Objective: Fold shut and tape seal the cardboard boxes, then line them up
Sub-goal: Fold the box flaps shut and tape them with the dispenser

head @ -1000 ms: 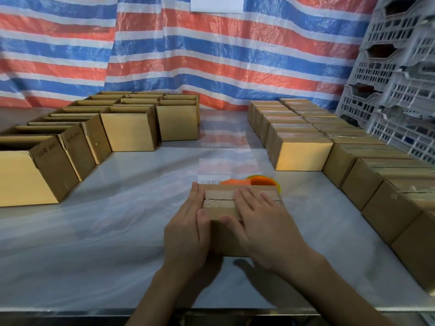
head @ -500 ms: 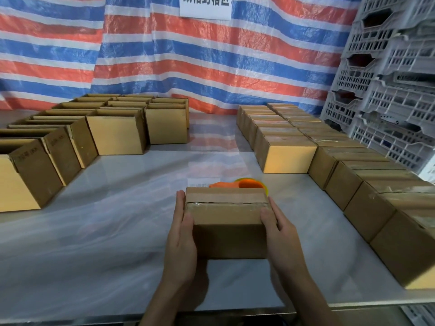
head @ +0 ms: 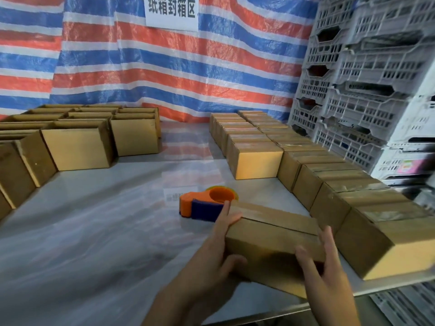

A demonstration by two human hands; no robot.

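A taped-shut cardboard box [head: 270, 241] is lifted off the table, tilted, near the front right. My left hand [head: 216, 252] grips its left end, thumb curled under the near face. My right hand [head: 322, 264] grips its right end, thumb on the near face. An orange and blue tape dispenser [head: 207, 204] sits on the table just behind the held box. A row of sealed boxes [head: 353, 203] runs along the right side, its nearest box [head: 386, 241] just right of the held one.
Open, unsealed boxes [head: 77, 147] stand in rows at the left and back left. Stacked grey plastic crates [head: 367, 85] rise behind the sealed row. A striped tarp [head: 164, 74] with a white sign hangs at the back. The table's front edge [head: 259, 315] is close.
Both hands went from pressing the box's top to gripping its ends. The box has been lifted and carried right toward the sealed row, uncovering the tape dispenser.
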